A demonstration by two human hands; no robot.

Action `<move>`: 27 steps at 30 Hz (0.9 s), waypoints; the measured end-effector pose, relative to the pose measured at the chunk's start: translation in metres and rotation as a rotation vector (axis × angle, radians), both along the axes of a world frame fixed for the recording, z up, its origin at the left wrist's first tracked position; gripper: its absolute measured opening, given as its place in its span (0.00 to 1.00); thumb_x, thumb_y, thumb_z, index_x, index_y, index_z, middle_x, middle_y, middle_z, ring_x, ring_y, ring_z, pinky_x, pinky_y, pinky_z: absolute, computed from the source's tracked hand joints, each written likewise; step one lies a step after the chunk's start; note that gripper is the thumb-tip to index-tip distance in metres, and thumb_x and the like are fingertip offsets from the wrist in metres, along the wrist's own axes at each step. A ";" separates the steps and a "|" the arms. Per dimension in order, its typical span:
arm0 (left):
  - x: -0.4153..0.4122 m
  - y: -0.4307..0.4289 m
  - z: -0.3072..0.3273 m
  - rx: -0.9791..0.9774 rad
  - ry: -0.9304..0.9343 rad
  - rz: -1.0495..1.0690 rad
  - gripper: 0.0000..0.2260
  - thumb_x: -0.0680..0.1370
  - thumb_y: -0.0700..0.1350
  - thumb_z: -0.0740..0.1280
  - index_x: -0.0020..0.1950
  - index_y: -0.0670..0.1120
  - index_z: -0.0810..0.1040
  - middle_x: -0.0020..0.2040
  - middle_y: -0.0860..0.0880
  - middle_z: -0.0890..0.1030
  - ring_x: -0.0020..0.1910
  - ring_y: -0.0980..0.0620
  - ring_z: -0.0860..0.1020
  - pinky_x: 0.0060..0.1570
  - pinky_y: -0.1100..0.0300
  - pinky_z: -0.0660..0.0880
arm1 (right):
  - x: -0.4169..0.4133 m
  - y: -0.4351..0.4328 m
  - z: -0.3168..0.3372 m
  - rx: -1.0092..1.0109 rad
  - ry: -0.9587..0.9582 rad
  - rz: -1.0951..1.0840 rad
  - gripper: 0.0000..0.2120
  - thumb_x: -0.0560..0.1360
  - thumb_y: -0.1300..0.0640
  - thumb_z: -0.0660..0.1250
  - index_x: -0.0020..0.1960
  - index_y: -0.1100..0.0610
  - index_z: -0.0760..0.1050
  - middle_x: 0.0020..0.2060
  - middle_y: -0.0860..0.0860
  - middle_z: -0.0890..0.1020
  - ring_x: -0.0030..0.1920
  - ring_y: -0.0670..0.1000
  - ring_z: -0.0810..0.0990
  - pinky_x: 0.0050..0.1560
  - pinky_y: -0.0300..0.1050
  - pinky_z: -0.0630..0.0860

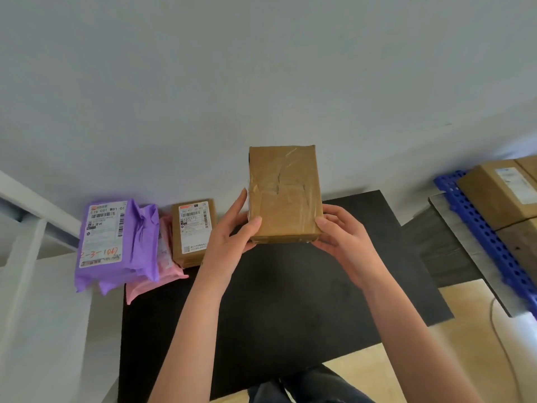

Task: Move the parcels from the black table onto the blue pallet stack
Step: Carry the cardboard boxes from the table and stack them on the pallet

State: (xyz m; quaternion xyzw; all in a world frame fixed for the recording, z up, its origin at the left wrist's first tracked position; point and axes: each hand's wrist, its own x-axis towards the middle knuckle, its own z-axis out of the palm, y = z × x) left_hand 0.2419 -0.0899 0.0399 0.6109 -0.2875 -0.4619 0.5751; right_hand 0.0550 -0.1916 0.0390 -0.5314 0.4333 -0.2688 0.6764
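1. Trousers (305,385), dark, showed at the bottom edge, with the near end of the black table (290,301) just beyond them.
2. Both bare forearms reached forward over the tabletop.
3. The left hand (232,228) gripped the taped brown parcel (284,193) at its near left corner, with the thumb on the top face.
4. The right hand (340,234) gripped the near right corner, with its fingers curled round the edge.
5. The parcel was held in the air above the table, its long side pointing away.
6. At the table's far left lay a purple mailer (116,242), a pink mailer (165,271) partly under it and a labelled brown box (193,231) beside them.
7. Far right stood the blue pallet stack (476,225), carrying cardboard boxes (499,193).
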 end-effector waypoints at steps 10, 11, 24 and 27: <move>-0.035 -0.003 -0.004 0.056 0.190 -0.180 0.28 0.64 0.52 0.75 0.62 0.64 0.70 0.61 0.48 0.78 0.59 0.46 0.78 0.59 0.47 0.76 | -0.062 0.013 0.000 0.021 -0.013 -0.064 0.19 0.68 0.47 0.73 0.58 0.50 0.80 0.53 0.56 0.83 0.53 0.54 0.83 0.59 0.52 0.79; -0.042 -0.005 -0.002 0.054 0.173 -0.196 0.28 0.64 0.52 0.75 0.61 0.65 0.70 0.61 0.48 0.77 0.59 0.46 0.78 0.58 0.48 0.76 | -0.071 0.012 0.002 0.023 -0.011 -0.064 0.20 0.68 0.45 0.74 0.58 0.50 0.79 0.53 0.56 0.83 0.53 0.54 0.83 0.60 0.53 0.78; -0.213 -0.033 0.004 0.020 0.103 -0.353 0.30 0.61 0.56 0.76 0.61 0.64 0.71 0.50 0.51 0.84 0.52 0.48 0.82 0.47 0.57 0.80 | -0.259 0.020 0.012 0.017 -0.044 -0.158 0.22 0.68 0.46 0.71 0.60 0.52 0.79 0.52 0.52 0.85 0.54 0.53 0.84 0.55 0.47 0.81; -0.269 -0.032 0.006 0.006 0.094 -0.390 0.30 0.61 0.58 0.77 0.61 0.64 0.71 0.51 0.50 0.84 0.52 0.49 0.82 0.44 0.61 0.80 | -0.317 0.028 0.011 0.023 -0.064 -0.189 0.15 0.74 0.51 0.70 0.60 0.52 0.79 0.53 0.53 0.85 0.54 0.54 0.84 0.56 0.48 0.80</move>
